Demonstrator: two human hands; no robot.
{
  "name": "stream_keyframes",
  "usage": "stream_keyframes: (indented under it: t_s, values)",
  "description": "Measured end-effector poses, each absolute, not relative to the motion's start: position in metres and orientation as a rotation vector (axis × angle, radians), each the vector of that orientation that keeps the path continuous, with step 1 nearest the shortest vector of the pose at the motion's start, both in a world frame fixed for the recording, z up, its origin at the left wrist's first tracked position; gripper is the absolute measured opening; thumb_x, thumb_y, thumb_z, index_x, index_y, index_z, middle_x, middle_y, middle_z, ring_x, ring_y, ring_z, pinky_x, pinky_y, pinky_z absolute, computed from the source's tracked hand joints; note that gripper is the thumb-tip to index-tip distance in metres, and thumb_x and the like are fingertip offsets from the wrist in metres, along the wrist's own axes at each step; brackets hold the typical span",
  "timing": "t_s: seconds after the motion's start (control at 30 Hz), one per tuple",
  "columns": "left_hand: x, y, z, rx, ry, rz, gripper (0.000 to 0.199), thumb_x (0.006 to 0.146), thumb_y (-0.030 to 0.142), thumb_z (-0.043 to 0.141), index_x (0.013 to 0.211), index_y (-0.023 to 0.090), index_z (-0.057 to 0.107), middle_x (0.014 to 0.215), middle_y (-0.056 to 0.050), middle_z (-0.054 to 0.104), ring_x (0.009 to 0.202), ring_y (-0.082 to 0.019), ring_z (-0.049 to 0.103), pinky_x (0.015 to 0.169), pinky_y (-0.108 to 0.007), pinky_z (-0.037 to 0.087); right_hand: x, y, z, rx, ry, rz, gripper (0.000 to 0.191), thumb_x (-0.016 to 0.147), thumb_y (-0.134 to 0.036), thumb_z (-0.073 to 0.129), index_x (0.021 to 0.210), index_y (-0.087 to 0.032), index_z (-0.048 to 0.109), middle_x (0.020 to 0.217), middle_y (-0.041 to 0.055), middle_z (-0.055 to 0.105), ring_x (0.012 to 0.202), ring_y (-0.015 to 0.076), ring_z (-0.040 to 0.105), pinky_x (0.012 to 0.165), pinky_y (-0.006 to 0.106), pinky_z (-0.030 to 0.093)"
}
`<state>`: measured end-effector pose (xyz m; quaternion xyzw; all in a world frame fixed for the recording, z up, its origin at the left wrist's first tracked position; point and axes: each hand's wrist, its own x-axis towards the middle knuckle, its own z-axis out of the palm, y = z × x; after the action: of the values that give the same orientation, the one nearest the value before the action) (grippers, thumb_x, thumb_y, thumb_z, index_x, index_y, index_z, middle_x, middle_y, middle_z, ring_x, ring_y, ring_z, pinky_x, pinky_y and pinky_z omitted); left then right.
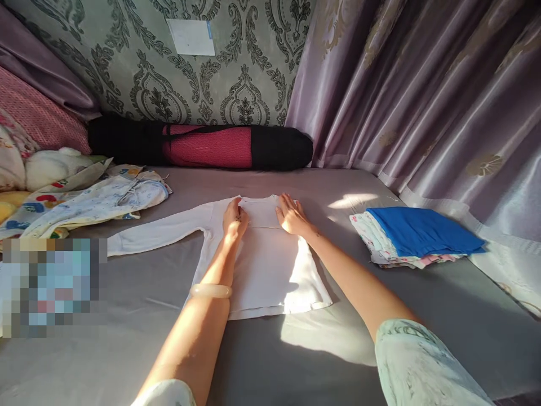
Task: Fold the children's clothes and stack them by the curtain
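A white long-sleeved shirt (264, 270) lies spread on the grey bed sheet, its neckline at the far side. One sleeve stretches out to the left; no sleeve extends on the right, and a fold line crosses the chest. My left hand (235, 220) is at the left of the neckline, seen from the thumb side, its fingers drawn together on the shirt cloth. Flat on the right shoulder of the shirt rests my right hand (291, 215), palm down with fingers apart.
Folded clothes topped by a blue cloth (422, 231) lie at right. Patterned baby clothes (127, 194) and a white plush toy (57, 167) are at left. A black and red roll (207, 148) lies along the wall. Purple curtains (380, 84) hang at right. A blurred patch covers something at left.
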<state>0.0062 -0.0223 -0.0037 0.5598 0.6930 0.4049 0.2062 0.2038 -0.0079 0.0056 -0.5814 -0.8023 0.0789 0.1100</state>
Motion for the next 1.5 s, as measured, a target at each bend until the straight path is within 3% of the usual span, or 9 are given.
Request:
stream_keyframes:
  t_s: [0.23, 0.37, 0.47, 0.6, 0.7, 0.8, 1.17, 1.37, 1.5]
  values:
    - [0.01, -0.023, -0.012, 1.82, 1.986, 0.916, 0.045, 0.089, 0.013, 0.037, 0.131, 0.013, 0.054, 0.134, -0.015, 0.06, 0.123, -0.026, 0.057, 0.106, -0.041, 0.044, 0.213, 0.001, -0.007, -1.902, -2.32, 0.308, 0.062, 0.101, -0.039, 0.023, 0.156, -0.01, 0.026, 0.164, 0.0095, 0.016, 0.152, 0.0228, 0.008, 0.123, 0.042, 0.01]
    - [0.014, -0.028, -0.017, 2.082, 2.039, 0.724, 0.043, 0.094, 0.025, 0.039, 0.132, 0.011, 0.053, 0.14, -0.018, 0.055, 0.137, -0.031, 0.043, 0.116, -0.048, 0.031, 0.217, 0.005, -0.008, -1.771, -2.222, 0.42, 0.061, 0.098, -0.034, 0.028, 0.154, -0.009, 0.03, 0.163, 0.0108, 0.022, 0.151, 0.0235, 0.013, 0.123, 0.043, 0.012]
    - [0.016, -0.032, -0.019, 2.14, 2.067, 0.622, 0.046, 0.095, 0.03, 0.038, 0.134, 0.01, 0.051, 0.146, -0.018, 0.049, 0.142, -0.031, 0.035, 0.118, -0.048, 0.025, 0.227, -0.001, -0.001, -1.711, -2.109, 0.553, 0.062, 0.097, -0.03, 0.025, 0.154, -0.006, 0.028, 0.161, 0.014, 0.026, 0.15, 0.022, 0.021, 0.122, 0.041, 0.02]
    - [0.017, -0.033, -0.019, 2.183, 2.076, 0.616, 0.045, 0.095, 0.029, 0.036, 0.133, 0.011, 0.052, 0.145, -0.018, 0.05, 0.14, -0.03, 0.038, 0.116, -0.046, 0.026, 0.242, -0.035, 0.003, -1.667, -2.243, 0.432, 0.063, 0.096, -0.028, 0.028, 0.153, 0.001, 0.026, 0.163, 0.0187, 0.017, 0.151, 0.025, 0.014, 0.122, 0.042, 0.017]
    - [0.018, -0.034, -0.017, 2.196, 2.085, 0.62, 0.043, 0.095, 0.029, 0.036, 0.131, 0.012, 0.053, 0.143, -0.019, 0.051, 0.139, -0.031, 0.039, 0.115, -0.046, 0.027, 0.252, -0.071, 0.001, -1.529, -2.488, 0.232, 0.059, 0.098, -0.028, 0.03, 0.151, -0.004, 0.031, 0.164, 0.0166, 0.017, 0.151, 0.0274, 0.012, 0.122, 0.05, 0.01]
    - [0.02, -0.037, -0.014, 2.208, 2.099, 0.613, 0.042, 0.095, 0.029, 0.035, 0.127, 0.01, 0.055, 0.139, -0.02, 0.053, 0.136, -0.031, 0.04, 0.113, -0.045, 0.029, 0.262, -0.102, 0.002, -1.435, -2.643, 0.184, 0.056, 0.098, -0.026, 0.029, 0.151, -0.008, 0.034, 0.162, 0.0159, 0.023, 0.151, 0.0257, 0.016, 0.122, 0.051, 0.01]
    - [0.026, -0.044, -0.007, 2.231, 2.253, 0.475, 0.042, 0.096, 0.034, 0.035, 0.116, 0.009, 0.062, 0.122, -0.023, 0.056, 0.119, -0.038, 0.048, 0.097, -0.048, 0.038, 0.288, -0.188, 0.042, -1.249, -2.828, 0.539, 0.052, 0.101, -0.034, 0.03, 0.15, -0.02, 0.04, 0.16, 0.009, 0.03, 0.15, 0.0231, 0.021, 0.123, 0.05, 0.014]
    - [0.018, -0.049, 0.001, 2.229, 2.12, 0.383, 0.043, 0.097, 0.035, 0.035, 0.122, 0.01, 0.059, 0.131, -0.021, 0.054, 0.125, -0.035, 0.045, 0.101, -0.046, 0.038, 0.296, -0.213, 0.061, -1.236, -2.833, 0.71, 0.05, 0.097, -0.032, 0.041, 0.146, -0.029, 0.048, 0.159, 0.0024, 0.033, 0.148, 0.0199, 0.026, 0.123, 0.041, 0.023]
    - [-0.001, -0.046, 0.005, 2.156, 2.016, 0.391, 0.045, 0.095, 0.036, 0.04, 0.133, 0.016, 0.053, 0.142, -0.016, 0.05, 0.131, -0.031, 0.044, 0.105, -0.043, 0.038, 0.293, -0.215, 0.078, -1.249, -2.872, 0.849, 0.049, 0.094, -0.029, 0.045, 0.142, -0.029, 0.054, 0.156, 0.0031, 0.038, 0.144, 0.022, 0.035, 0.12, 0.04, 0.029]
